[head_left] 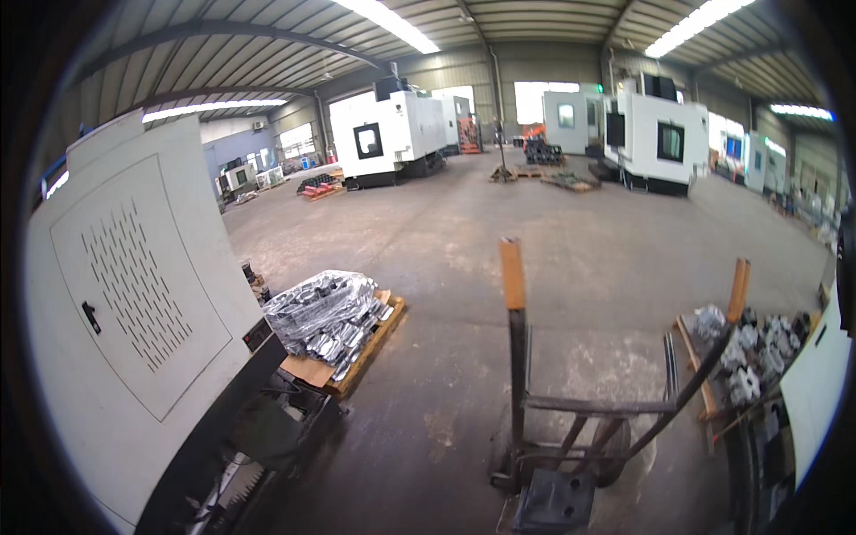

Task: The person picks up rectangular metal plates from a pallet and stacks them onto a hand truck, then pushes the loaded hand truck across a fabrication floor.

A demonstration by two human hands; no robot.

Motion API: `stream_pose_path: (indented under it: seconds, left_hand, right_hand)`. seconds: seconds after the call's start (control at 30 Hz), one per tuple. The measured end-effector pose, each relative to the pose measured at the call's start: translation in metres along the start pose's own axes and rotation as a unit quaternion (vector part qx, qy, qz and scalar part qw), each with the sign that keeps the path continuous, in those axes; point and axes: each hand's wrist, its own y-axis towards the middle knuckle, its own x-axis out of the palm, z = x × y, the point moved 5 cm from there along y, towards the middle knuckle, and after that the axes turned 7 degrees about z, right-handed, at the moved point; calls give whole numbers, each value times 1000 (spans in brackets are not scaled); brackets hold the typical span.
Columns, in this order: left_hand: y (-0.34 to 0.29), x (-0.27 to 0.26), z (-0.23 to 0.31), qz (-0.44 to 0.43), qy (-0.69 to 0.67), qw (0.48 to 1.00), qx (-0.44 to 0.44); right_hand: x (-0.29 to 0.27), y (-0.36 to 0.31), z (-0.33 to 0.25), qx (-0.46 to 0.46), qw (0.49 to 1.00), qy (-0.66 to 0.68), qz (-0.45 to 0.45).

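Neither of my hands shows in the head view. Nearest in front of me, right of centre, stands a dark metal hand truck (599, 407) with a crossbar and wheels low down. Its two upright bars end in orange-brown grips, a left grip (512, 275) and a right grip (739, 290), and no hand touches either one. At its foot, by the lower edge of the view, is a dark flat plate (555, 499) with a few holes in it.
A white machine cabinet (134, 294) rises close on my left. Beside it, a wooden pallet (379, 343) bears shiny metal parts under clear wrap (325, 312). At right, metal castings (749, 357) lie on another pallet. Large white machines (383, 134) stand farther off across the concrete floor (428, 232).
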Motion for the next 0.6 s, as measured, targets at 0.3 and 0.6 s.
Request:
stream_pose_path:
  seconds: [0.3,0.6]
  left_hand:
    - [101,-119,48,95,-27,965,244]
    - [120,-305,250,18,-97,922,375]
  right_hand:
    - [43,-13,-332,-290,928,205,118]
    - [22,-35,-561,-469,825,222,223]
